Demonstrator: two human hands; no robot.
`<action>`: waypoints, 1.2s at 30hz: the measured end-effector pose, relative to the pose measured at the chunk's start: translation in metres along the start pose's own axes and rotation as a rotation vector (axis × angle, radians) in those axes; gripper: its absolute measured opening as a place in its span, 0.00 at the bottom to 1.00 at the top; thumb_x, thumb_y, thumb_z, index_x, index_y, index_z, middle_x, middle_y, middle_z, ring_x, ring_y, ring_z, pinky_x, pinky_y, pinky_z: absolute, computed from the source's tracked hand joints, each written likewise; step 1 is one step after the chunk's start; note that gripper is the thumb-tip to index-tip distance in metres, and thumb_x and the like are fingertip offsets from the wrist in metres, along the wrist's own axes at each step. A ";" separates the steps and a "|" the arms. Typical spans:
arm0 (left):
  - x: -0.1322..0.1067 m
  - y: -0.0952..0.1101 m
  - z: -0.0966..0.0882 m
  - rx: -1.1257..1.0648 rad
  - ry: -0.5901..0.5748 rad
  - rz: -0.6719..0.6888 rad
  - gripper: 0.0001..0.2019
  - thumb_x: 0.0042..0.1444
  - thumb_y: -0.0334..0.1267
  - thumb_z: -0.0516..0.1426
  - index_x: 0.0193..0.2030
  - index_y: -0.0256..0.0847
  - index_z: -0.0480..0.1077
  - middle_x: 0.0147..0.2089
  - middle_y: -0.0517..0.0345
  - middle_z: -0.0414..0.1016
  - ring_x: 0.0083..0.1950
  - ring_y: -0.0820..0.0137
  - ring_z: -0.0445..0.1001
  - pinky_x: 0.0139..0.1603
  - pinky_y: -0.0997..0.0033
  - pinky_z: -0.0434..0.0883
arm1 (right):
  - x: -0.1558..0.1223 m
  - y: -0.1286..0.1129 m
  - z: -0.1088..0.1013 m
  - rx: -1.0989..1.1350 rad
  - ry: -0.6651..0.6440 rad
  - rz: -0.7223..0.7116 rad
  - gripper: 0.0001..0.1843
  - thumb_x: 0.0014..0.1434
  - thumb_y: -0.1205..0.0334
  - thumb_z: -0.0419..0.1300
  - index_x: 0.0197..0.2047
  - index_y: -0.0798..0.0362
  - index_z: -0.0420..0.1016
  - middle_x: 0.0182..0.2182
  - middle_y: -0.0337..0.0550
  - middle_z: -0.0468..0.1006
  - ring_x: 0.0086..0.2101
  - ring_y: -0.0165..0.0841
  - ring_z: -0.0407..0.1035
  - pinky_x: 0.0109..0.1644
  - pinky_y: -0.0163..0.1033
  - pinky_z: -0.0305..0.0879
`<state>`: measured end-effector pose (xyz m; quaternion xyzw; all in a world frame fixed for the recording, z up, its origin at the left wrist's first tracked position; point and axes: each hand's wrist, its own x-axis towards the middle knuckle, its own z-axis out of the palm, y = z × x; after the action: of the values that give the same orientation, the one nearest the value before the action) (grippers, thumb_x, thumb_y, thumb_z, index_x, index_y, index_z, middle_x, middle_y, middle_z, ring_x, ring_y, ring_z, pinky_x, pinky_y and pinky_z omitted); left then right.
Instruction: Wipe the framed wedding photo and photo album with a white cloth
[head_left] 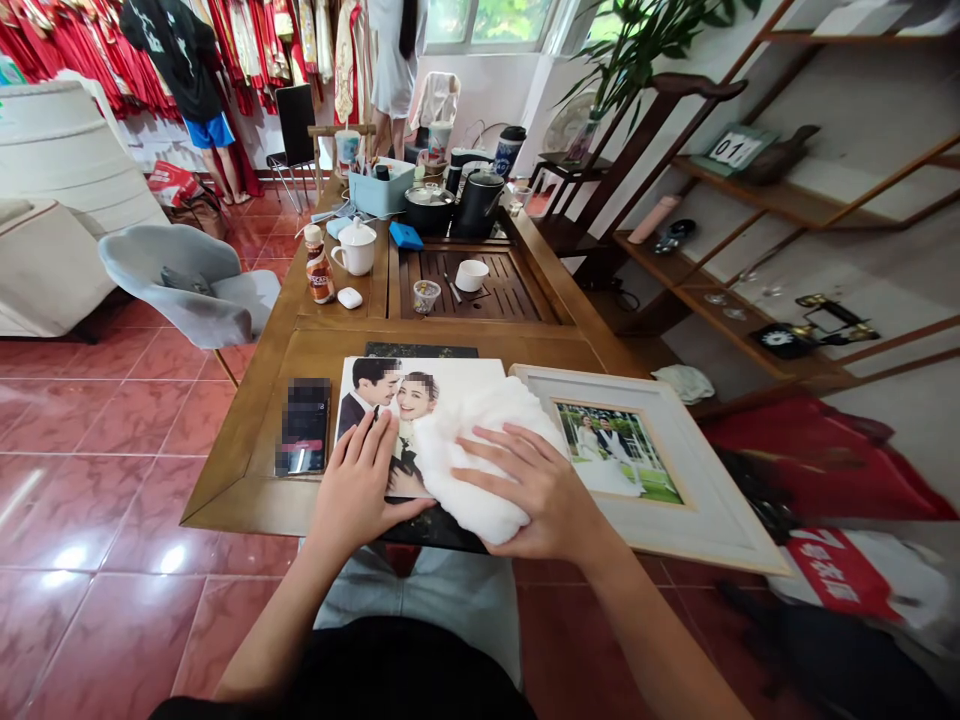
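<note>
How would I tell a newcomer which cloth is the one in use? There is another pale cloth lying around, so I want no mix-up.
Start at the long wooden table and go to its near edge, where a large wedding photo lies flat. The white cloth sits on that photo under the right hand, with the left hand beside it. It is fluffy and bunched, unlike the flat cloth off the table's right side.

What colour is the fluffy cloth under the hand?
The fluffy cloth under the right hand is white, shown in the head view.

Framed photo (pixel 637 460) sits right of centre, phone (pixel 304 425) at left, white teapot (pixel 356 247) and bottle (pixel 319 265) farther up the table (pixel 240 470).
</note>
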<state>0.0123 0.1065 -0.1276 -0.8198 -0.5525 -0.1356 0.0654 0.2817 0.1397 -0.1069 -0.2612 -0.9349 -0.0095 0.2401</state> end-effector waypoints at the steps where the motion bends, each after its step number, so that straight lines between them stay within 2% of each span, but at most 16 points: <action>1: 0.000 0.000 0.000 0.002 -0.002 0.000 0.51 0.60 0.72 0.51 0.76 0.29 0.53 0.76 0.40 0.58 0.76 0.49 0.57 0.73 0.52 0.56 | 0.000 0.001 0.000 -0.006 0.006 0.012 0.31 0.51 0.53 0.67 0.59 0.48 0.76 0.63 0.49 0.74 0.62 0.50 0.66 0.67 0.58 0.55; 5: 0.000 0.000 0.000 0.000 0.001 -0.001 0.52 0.59 0.71 0.52 0.76 0.29 0.52 0.76 0.40 0.57 0.76 0.49 0.57 0.73 0.52 0.57 | -0.001 0.001 -0.001 -0.035 0.038 0.066 0.30 0.51 0.54 0.67 0.58 0.48 0.76 0.61 0.50 0.75 0.61 0.50 0.67 0.67 0.58 0.56; 10: 0.000 0.000 0.001 0.003 0.001 -0.002 0.52 0.59 0.72 0.52 0.76 0.30 0.52 0.75 0.39 0.59 0.76 0.49 0.57 0.73 0.51 0.57 | -0.005 0.001 -0.002 0.002 0.025 0.012 0.31 0.50 0.53 0.66 0.59 0.47 0.75 0.62 0.50 0.74 0.61 0.50 0.67 0.66 0.59 0.56; 14: 0.000 0.000 0.000 0.005 -0.004 -0.002 0.51 0.60 0.72 0.50 0.75 0.29 0.53 0.75 0.39 0.58 0.76 0.49 0.57 0.73 0.52 0.56 | -0.009 0.003 -0.004 -0.038 0.050 0.089 0.30 0.51 0.55 0.67 0.58 0.48 0.75 0.61 0.51 0.75 0.61 0.50 0.68 0.66 0.59 0.58; 19: 0.000 0.000 0.001 -0.003 -0.003 -0.004 0.51 0.60 0.72 0.50 0.75 0.29 0.53 0.75 0.40 0.58 0.76 0.49 0.57 0.73 0.52 0.55 | -0.011 0.003 -0.004 -0.010 0.027 0.025 0.32 0.50 0.54 0.67 0.59 0.47 0.74 0.62 0.51 0.74 0.61 0.51 0.67 0.66 0.60 0.57; 23: 0.000 0.000 0.001 -0.006 -0.005 -0.008 0.51 0.60 0.72 0.50 0.76 0.30 0.52 0.75 0.40 0.58 0.75 0.49 0.57 0.73 0.52 0.55 | -0.012 0.003 -0.006 -0.037 0.068 0.077 0.30 0.51 0.56 0.67 0.58 0.49 0.75 0.60 0.52 0.76 0.60 0.51 0.68 0.65 0.59 0.59; 28: 0.000 0.000 0.000 0.000 0.005 0.010 0.51 0.61 0.72 0.49 0.76 0.30 0.52 0.75 0.39 0.60 0.75 0.50 0.58 0.72 0.52 0.57 | -0.015 -0.001 -0.006 -0.008 0.028 0.011 0.33 0.49 0.53 0.67 0.59 0.48 0.74 0.61 0.51 0.75 0.61 0.52 0.67 0.66 0.60 0.58; 33: 0.000 0.000 0.000 0.001 0.003 0.010 0.51 0.61 0.72 0.50 0.76 0.29 0.52 0.75 0.38 0.60 0.75 0.50 0.58 0.72 0.51 0.57 | -0.017 -0.001 -0.008 -0.037 0.072 0.078 0.31 0.49 0.55 0.66 0.58 0.48 0.74 0.59 0.51 0.76 0.59 0.52 0.69 0.65 0.59 0.60; 36: 0.000 0.000 0.000 0.001 0.005 0.010 0.51 0.60 0.72 0.50 0.75 0.29 0.53 0.75 0.40 0.59 0.75 0.50 0.57 0.72 0.53 0.56 | -0.016 -0.003 -0.008 -0.022 0.055 0.032 0.33 0.49 0.53 0.67 0.59 0.49 0.74 0.60 0.52 0.76 0.60 0.53 0.67 0.65 0.61 0.59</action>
<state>0.0124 0.1067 -0.1279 -0.8221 -0.5484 -0.1368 0.0680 0.2956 0.1279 -0.1071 -0.2784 -0.9235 -0.0231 0.2628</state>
